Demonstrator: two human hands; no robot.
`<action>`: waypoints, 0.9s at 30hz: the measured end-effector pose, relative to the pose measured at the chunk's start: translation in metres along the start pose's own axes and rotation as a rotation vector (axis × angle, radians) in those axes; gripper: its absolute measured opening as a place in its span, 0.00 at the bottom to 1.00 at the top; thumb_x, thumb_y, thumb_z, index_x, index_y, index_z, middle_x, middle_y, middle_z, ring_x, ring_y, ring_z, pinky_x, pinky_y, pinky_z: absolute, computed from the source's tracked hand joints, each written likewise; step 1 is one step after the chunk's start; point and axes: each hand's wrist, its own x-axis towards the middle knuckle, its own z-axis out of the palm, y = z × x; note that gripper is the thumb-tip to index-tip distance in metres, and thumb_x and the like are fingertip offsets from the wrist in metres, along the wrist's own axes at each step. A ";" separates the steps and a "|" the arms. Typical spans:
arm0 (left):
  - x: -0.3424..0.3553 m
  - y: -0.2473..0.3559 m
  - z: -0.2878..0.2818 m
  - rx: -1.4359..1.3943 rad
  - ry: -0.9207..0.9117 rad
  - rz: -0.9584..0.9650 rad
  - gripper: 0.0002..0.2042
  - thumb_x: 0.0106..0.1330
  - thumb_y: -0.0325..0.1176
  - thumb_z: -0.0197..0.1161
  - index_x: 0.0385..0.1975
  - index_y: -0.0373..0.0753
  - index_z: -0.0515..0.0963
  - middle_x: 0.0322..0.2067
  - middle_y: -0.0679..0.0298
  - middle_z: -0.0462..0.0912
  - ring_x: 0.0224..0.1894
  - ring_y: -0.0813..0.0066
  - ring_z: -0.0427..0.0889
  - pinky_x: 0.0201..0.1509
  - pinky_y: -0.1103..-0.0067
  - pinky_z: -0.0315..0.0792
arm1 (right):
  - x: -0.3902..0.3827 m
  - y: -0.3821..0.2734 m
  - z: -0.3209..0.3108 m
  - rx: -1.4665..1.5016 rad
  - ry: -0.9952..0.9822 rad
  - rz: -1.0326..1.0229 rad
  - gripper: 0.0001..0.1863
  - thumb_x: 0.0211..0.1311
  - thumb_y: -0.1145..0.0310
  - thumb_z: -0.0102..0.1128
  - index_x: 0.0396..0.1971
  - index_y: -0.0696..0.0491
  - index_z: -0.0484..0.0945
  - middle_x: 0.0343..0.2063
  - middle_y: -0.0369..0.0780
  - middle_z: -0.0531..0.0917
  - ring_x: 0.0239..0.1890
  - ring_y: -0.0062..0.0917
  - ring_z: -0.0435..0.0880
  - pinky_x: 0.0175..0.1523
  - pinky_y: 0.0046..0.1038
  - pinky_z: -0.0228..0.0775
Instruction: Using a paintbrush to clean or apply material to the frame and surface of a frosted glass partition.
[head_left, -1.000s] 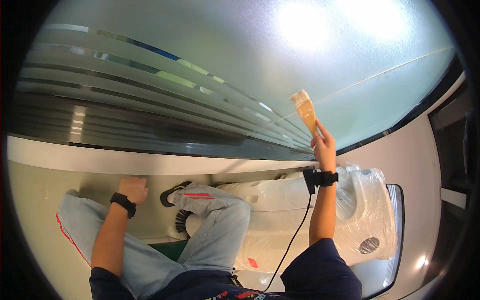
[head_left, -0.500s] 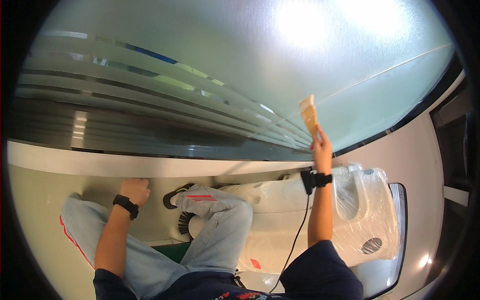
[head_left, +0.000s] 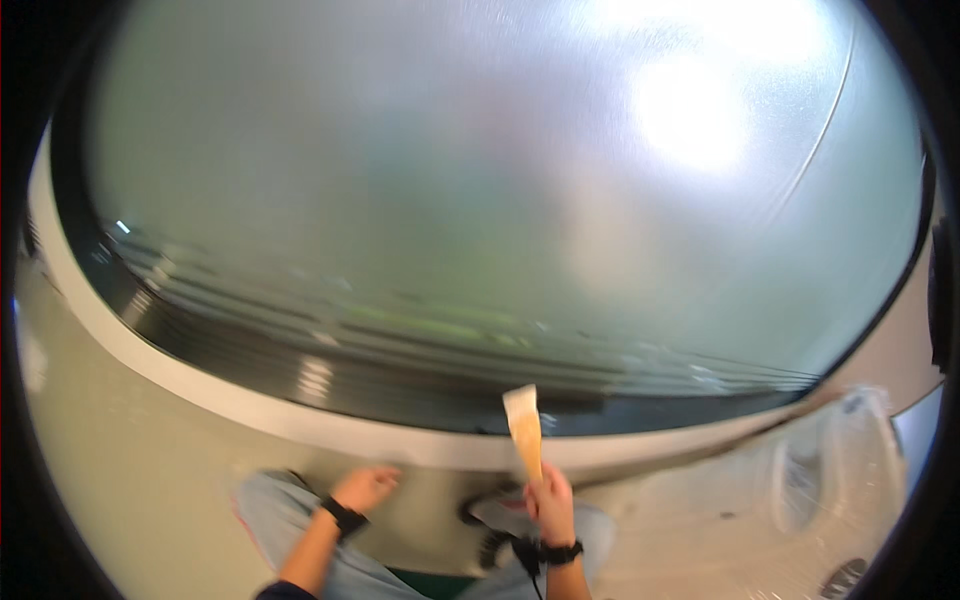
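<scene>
A flat brush with a tan handle and a pale, wide head is gripped by my right hand. Its head points up and overlaps the lower edge of the big glass pane in the picture; whether it touches the glass, I cannot tell. The pane has a hazy, frosted look, with clearer stripes low down. Over my left knee, my left hand is loosely curled in front of the white sill, with nothing visible in it. Both wrists wear black bands.
A pale sill curves along the foot of the glass. On the right lies a large white seat-like form wrapped in clear plastic. A cable hangs from my right wrist. A thin line crosses the pane at upper right.
My view has swung toward the right and up, so more glass shows. The right hand and brush have come lower, nearer the sill. My left hand remains curled near it.
</scene>
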 end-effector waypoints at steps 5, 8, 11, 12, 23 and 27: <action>-0.062 0.071 0.012 -0.197 0.255 0.094 0.15 0.65 0.33 0.52 0.50 0.36 0.71 0.42 0.58 0.79 0.46 0.72 0.77 0.50 0.78 0.69 | -0.059 0.068 0.070 0.321 -0.205 0.065 0.24 0.64 0.70 0.48 0.59 0.48 0.56 0.23 0.29 0.68 0.18 0.12 0.63 0.21 0.13 0.57; -0.084 0.100 0.042 -0.289 0.298 0.178 0.23 0.67 0.32 0.50 0.61 0.35 0.56 0.46 0.59 0.74 0.44 0.74 0.74 0.47 0.80 0.68 | -0.082 0.081 0.098 0.411 -0.327 0.024 0.23 0.66 0.68 0.44 0.60 0.53 0.55 0.33 0.31 0.68 0.29 0.14 0.65 0.33 0.15 0.57; -0.091 0.119 0.066 -0.643 0.405 0.191 0.25 0.67 0.30 0.48 0.63 0.37 0.50 0.42 0.61 0.72 0.39 0.76 0.73 0.43 0.81 0.69 | -0.086 0.079 0.098 0.231 -0.563 -0.179 0.25 0.66 0.68 0.44 0.61 0.58 0.54 0.54 0.40 0.66 0.56 0.27 0.63 0.59 0.27 0.55; -0.091 0.124 0.070 -0.620 0.435 0.190 0.25 0.67 0.30 0.49 0.63 0.37 0.50 0.41 0.61 0.72 0.39 0.76 0.72 0.43 0.81 0.69 | -0.082 0.075 0.095 0.162 -0.585 -0.322 0.25 0.66 0.69 0.44 0.61 0.58 0.54 0.53 0.41 0.66 0.56 0.27 0.64 0.59 0.27 0.56; -0.128 0.172 -0.062 -0.074 0.842 0.133 0.15 0.64 0.26 0.48 0.50 0.37 0.63 0.32 0.61 0.74 0.19 0.86 0.69 0.21 0.87 0.69 | 0.053 0.106 -0.003 -0.011 -0.587 -0.144 0.11 0.62 0.66 0.50 0.38 0.56 0.77 0.26 0.36 0.80 0.30 0.17 0.75 0.36 0.21 0.66; -0.167 0.234 -0.155 0.182 0.964 0.116 0.15 0.61 0.24 0.49 0.49 0.37 0.65 0.32 0.62 0.75 0.15 0.89 0.63 0.15 0.91 0.59 | 0.092 0.150 -0.029 0.073 -0.402 0.116 0.10 0.61 0.70 0.48 0.35 0.57 0.76 0.23 0.36 0.79 0.24 0.17 0.76 0.31 0.18 0.68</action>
